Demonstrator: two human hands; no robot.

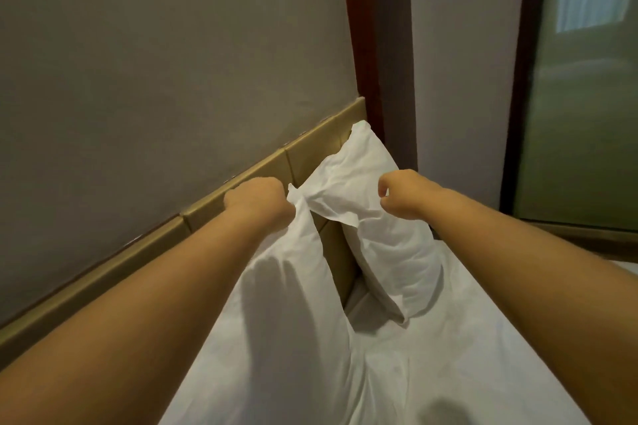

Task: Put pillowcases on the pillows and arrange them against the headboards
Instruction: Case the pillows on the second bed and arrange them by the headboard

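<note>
Two white cased pillows stand on the bed against the tan padded headboard [241,179]. The near pillow [286,286] rises from the sheet, and my left hand [257,203] grips its top corner in a fist. The far pillow [376,252] leans in the corner by the wooden post. A loose wrinkled flap of pillowcase [331,203] stretches between my hands. My right hand [402,193] has its fingers curled and pinches that fabric at its right edge. Both forearms reach forward over the bed.
A white sheet [448,355] covers the mattress. The grey wall [155,62] runs along the left above the headboard. A dark wooden post [376,45] stands in the corner, with a frosted glass panel [580,114] in a dark frame to its right.
</note>
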